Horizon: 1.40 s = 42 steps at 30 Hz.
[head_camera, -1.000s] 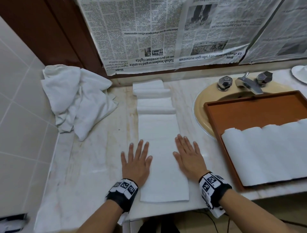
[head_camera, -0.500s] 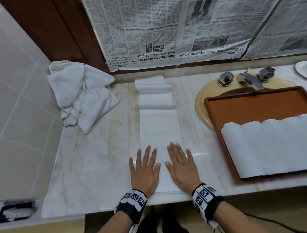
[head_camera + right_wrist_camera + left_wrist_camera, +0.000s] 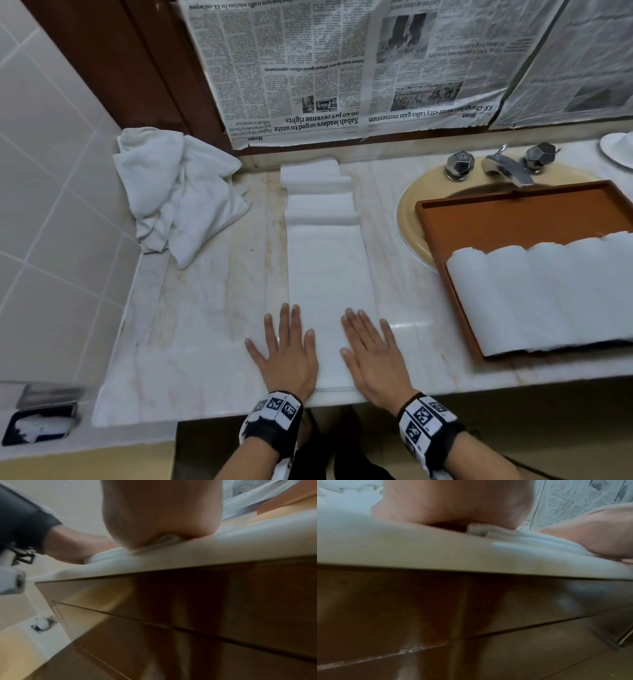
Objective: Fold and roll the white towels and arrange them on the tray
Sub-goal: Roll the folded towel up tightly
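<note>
Since before, we have slid both flat palms, left hand [image 3: 287, 353] and right hand [image 3: 371, 353], down the towel [image 3: 330, 274] to its near end, smoothing it for rolling toward the tray [image 3: 513, 219].

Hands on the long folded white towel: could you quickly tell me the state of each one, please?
Left hand: open, flat on the long folded white towel.
Right hand: open, flat on the same towel.

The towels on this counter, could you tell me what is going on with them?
A person presses the left hand and right hand flat on a long folded towel on the counter, not yet rolled. Rolled towels lie on the brown tray; a crumpled pile waits in the corner.
</note>
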Motion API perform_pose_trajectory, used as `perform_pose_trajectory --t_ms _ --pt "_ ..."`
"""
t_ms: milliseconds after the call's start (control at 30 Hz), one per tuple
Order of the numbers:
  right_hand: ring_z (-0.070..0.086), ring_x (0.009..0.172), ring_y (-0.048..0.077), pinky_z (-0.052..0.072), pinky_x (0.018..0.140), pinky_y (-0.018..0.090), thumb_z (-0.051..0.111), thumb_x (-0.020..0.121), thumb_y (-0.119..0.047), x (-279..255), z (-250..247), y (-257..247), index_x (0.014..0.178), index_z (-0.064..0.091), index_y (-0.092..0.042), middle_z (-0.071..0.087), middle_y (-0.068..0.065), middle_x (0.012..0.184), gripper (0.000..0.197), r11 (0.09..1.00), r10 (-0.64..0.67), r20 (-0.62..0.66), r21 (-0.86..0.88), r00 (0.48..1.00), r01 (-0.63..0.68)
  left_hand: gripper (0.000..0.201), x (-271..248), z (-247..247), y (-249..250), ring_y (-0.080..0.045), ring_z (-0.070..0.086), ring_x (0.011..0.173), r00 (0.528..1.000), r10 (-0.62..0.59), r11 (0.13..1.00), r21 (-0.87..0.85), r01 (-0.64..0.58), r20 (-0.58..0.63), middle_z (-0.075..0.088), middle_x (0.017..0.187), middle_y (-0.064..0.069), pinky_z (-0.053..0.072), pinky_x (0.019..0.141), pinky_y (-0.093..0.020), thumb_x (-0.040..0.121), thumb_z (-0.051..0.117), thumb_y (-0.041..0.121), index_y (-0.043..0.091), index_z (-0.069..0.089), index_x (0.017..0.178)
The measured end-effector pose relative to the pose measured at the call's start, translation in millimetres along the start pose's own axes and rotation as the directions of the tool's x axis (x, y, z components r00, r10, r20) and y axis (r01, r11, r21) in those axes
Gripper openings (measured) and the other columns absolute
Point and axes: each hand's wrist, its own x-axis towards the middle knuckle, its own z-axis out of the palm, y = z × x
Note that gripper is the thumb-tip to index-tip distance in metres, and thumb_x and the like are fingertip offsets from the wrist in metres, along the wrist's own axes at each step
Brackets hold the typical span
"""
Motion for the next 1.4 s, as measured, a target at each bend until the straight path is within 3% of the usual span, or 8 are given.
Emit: perform_pose_trajectory --t_ms 167,300,467,633,867,1000,1200,1400 --pt "0.031 0.147 0.017 0.020 0.117 0.040 0.026 0.104 -0.034 -12 -6 20 0.150 0.041 -0.014 0.033 0.002 0.159 0.053 0.994 0.059 -0.116 0.096 0.991 -0.048 0.060 0 -8 -7 -0.015 -0.021 0.150 0.997 0.045 0.999 -0.006 -0.045 0.058 -0.019 0.162 0.020 -0.013 0.116 -0.062 0.096 -0.002 0.057 0.043 -0.014 0.154" --pt "0.056 0.119 0.019 0.039 0.102 0.036 0.047 0.095 -0.030 -40 -17 22 0.121 0.064 -0.017 0.060 0.002 0.131 0.033 0.987 -0.011 -0.270 0.154 0.963 0.054 0.073 -16 -15 -26 -0.017 0.005 0.152 0.970 0.241 0.964 -0.115 -0.241 -0.016 0.006 0.165 0.013 0.008 0.120 -0.056 0.091 0.018 0.066 0.034 0.017 0.156" --pt "0.052 0.118 0.010 0.045 0.102 0.029 0.066 0.082 -0.042 -66 -16 20 0.119 0.063 -0.025 0.057 -0.006 0.127 0.040 0.969 -0.193 -0.163 0.123 0.967 0.214 0.055 -39 -4 -53 -0.011 0.045 0.128 0.780 0.615 0.772 -0.116 -0.625 -0.116 0.048 0.141 0.010 0.044 0.101 -0.039 0.082 0.064 0.056 0.036 0.051 0.132" --pt "0.054 0.110 0.008 0.050 0.093 0.022 0.066 0.079 -0.034 -60 -23 12 0.114 0.064 -0.023 0.058 -0.007 0.120 0.037 0.963 -0.240 -0.142 0.092 0.960 0.254 0.041 -39 -2 -58 -0.009 0.052 0.108 0.703 0.703 0.707 0.005 -0.707 -0.109 0.054 0.118 0.018 0.037 0.091 -0.029 0.080 0.065 0.058 0.038 0.057 0.114" --pt "0.055 0.106 0.008 0.050 0.091 0.020 0.063 0.082 -0.032 -65 -27 14 0.112 0.060 -0.024 0.058 -0.007 0.117 0.032 0.948 -0.300 -0.070 0.088 0.951 0.306 0.036 -41 -9 -55 -0.009 0.054 0.099 0.673 0.735 0.678 0.082 -0.730 -0.084 0.058 0.106 0.020 0.046 0.079 -0.032 0.072 0.066 0.056 0.040 0.058 0.103" --pt "0.054 0.093 0.004 0.053 0.078 0.020 0.059 0.085 -0.033 -63 -30 16 0.101 0.062 -0.026 0.061 -0.010 0.104 0.018 0.945 -0.304 -0.028 0.121 0.952 0.305 0.030 -47 -10 -54 -0.007 0.053 0.094 0.685 0.726 0.687 0.086 -0.722 -0.056 0.057 0.099 0.022 0.043 0.077 -0.031 0.070 0.062 0.046 0.041 0.059 0.100" --pt "0.058 0.085 -0.006 0.040 0.078 0.009 0.060 0.093 -0.034 -38 -50 20 0.114 0.068 -0.030 0.064 -0.020 0.097 0.024 0.848 0.066 0.107 0.517 0.992 -0.113 0.026 -35 -24 -47 -0.002 0.058 0.073 0.847 0.526 0.827 -0.190 -0.530 -0.073 0.065 0.078 0.019 0.044 0.073 -0.026 0.087 0.052 0.048 0.037 0.069 0.103" --pt "0.051 0.078 -0.008 0.037 0.075 0.006 0.058 0.095 -0.023 -34 -52 15 0.116 0.060 -0.032 0.051 -0.021 0.107 0.023 0.843 0.076 0.091 0.526 0.993 -0.112 0.019 -29 -27 -29 -0.011 0.065 0.087 0.938 0.345 0.919 -0.205 -0.336 0.010 0.069 0.102 0.015 0.044 0.082 -0.028 0.096 0.051 0.037 0.035 0.055 0.114"
